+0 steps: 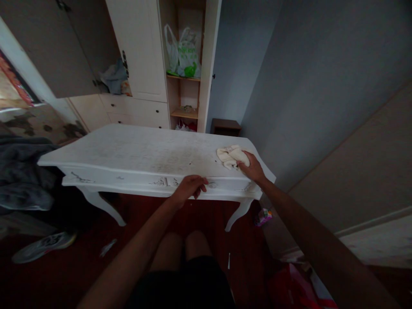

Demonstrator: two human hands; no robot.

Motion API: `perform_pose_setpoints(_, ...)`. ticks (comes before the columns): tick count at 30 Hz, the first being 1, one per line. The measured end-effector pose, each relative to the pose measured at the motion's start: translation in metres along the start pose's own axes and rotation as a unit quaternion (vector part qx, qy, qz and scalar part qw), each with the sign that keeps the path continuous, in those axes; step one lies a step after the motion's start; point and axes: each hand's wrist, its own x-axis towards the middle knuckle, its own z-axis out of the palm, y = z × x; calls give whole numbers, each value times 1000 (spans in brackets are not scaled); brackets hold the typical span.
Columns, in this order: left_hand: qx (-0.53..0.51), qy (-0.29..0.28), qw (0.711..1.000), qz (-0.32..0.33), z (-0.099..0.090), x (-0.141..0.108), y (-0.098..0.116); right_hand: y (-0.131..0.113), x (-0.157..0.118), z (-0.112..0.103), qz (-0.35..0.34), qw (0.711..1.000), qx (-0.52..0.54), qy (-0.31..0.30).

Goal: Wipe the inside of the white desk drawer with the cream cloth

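My right hand (253, 167) grips the edge of a crumpled cream cloth (232, 156), which lies on the right part of a white table (135, 141). Along the tabletop's middle runs a patch of dark, grimy smudges, to the left of the cloth. My left hand (192, 186) is at the table's front edge, before the carved drawer front. Its fingers are loosely bent and apart, with nothing seen in them. Just right of these fingertips is a round drawer knob (212, 185); whether they touch it is unclear.
Behind the table stands a white wardrobe (146, 51) with open doors and plastic bags (189, 56) on a shelf. Grey clothing (24, 171) is heaped at left, above a shoe (45, 246) on the red floor. A small pink box (263, 217) lies near the right table leg.
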Motion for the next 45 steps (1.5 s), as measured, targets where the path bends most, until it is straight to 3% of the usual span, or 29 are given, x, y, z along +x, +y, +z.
perform_pose_setpoints(3, 92, 82, 986, 114, -42, 10, 40, 1, 0, 0, -3, 1000, 1, 3)
perform_pose_setpoints(5, 163, 143, 964, 155, -73, 26, 54, 1, 0, 1, -2, 1000, 2, 5)
perform_pose_setpoints(8, 312, 231, 909, 151, -117, 51, 53, 1, 0, 1, -3, 1000, 0, 6)
perform_pose_setpoints(11, 413, 278, 858, 130, -142, 66, 39, 0, -1, 0, 4, 1000, -3, 3)
perform_pose_setpoints(14, 491, 300, 812, 99, -143, 71, 30, -3, -1, -2, 14, 1000, 3, -3)
perform_pose_setpoints(17, 560, 288, 774, 74, -135, 70, 29, -6, 0, -3, 19, 1000, -5, -17)
perform_pose_setpoints(20, 598, 265, 754, 56, -129, 69, 32, -10, 2, -2, 34, 999, -39, -19)
perform_pose_setpoints(24, 612, 264, 743, 53, -129, 69, 32, -19, -7, 1, 38, 996, -74, 32)
perform_pose_setpoints(29, 600, 281, 747, 59, -131, 69, 30, -40, -54, -10, -21, 993, -75, 94)
perform_pose_setpoints(34, 607, 287, 739, 53, -129, 68, 32, -48, -130, -24, -90, 989, -93, 67)
perform_pose_setpoints(37, 617, 283, 733, 43, -127, 68, 33, -36, -177, -24, -61, 994, -91, 11)
perform_pose_setpoints(39, 624, 281, 729, 37, -125, 68, 34, -24, -203, -21, -6, 997, -76, 6)
perform_pose_setpoints(42, 628, 278, 726, 33, -123, 69, 34, -13, -221, -19, 109, 992, -30, 50)
perform_pose_setpoints(45, 629, 281, 724, 35, -122, 69, 35, -16, -212, -19, 200, 972, -4, 125)
